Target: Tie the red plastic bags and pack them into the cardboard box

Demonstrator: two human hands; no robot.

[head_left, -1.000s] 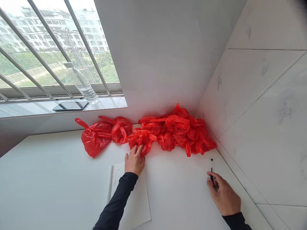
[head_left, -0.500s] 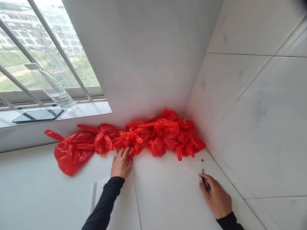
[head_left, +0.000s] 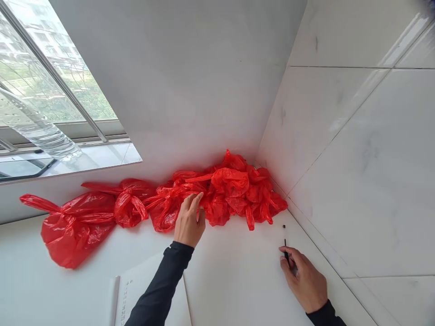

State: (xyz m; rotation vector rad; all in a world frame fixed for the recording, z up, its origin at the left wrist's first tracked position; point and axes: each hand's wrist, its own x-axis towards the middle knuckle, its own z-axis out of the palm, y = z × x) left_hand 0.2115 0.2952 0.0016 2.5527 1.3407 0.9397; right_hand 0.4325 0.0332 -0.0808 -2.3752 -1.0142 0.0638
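Note:
Knotted red plastic bags lie in a row along the wall. My left hand [head_left: 190, 222] is over the front of the middle red bag [head_left: 166, 210], fingers stretched out and thumb apart. Whether its fingertips touch the plastic, I cannot tell. To the right, more red bags [head_left: 234, 185] are heaped in the corner. My right hand [head_left: 304, 276] is closed around a slim black pen [head_left: 286, 254], its thin end pointing at the wall. Just beyond that end, a tiny black piece [head_left: 284, 226] lies on the white surface [head_left: 234, 276].
On the far left lies a large red bag [head_left: 74, 231], beside a smaller knotted one [head_left: 131, 206]. An open notebook [head_left: 136, 290] with handwriting is partly under my left sleeve. A clear water bottle [head_left: 50, 136] and a dark-edged tablet [head_left: 27, 167] rest on the windowsill. Tiled wall [head_left: 367, 181] bounds the right.
My left hand has moved right and lifted off the bag's lower front. The view has shifted, so bags and window sit further left, with more notebook showing. My right hand stays put.

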